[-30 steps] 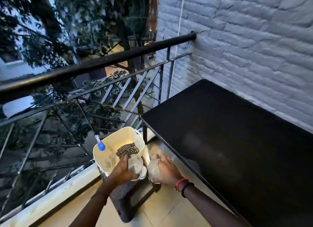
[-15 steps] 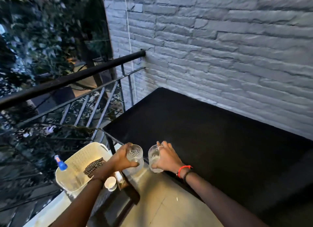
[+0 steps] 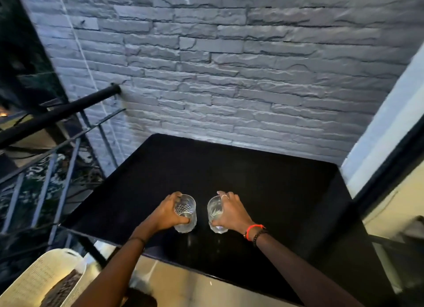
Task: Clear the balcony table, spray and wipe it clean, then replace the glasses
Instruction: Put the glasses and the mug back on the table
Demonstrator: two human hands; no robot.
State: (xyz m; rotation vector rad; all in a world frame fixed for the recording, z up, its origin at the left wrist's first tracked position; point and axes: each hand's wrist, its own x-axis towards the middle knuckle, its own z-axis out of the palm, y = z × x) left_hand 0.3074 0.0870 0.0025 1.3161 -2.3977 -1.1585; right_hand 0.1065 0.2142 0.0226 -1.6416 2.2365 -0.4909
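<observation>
Two cut-glass tumblers stand upright side by side near the front of the black table (image 3: 252,176). My left hand (image 3: 167,212) grips the left glass (image 3: 186,211) from its left side, fingers wrapped round it. My right hand (image 3: 231,211) grips the right glass (image 3: 214,212) from its right side. Both glass bases sit at the tabletop; I cannot tell whether they touch it. A small gap separates the two glasses.
A white basket (image 3: 34,281) with a dark patterned cloth (image 3: 64,288) inside sits low at the bottom left. A black metal railing (image 3: 57,114) runs along the left. A grey brick wall (image 3: 229,77) backs the table, and a door frame (image 3: 385,146) stands on the right.
Both hands lifted the glasses from beside the basket and carried them up and forward over the table. The view swung right, so the basket now sits at the bottom left corner.
</observation>
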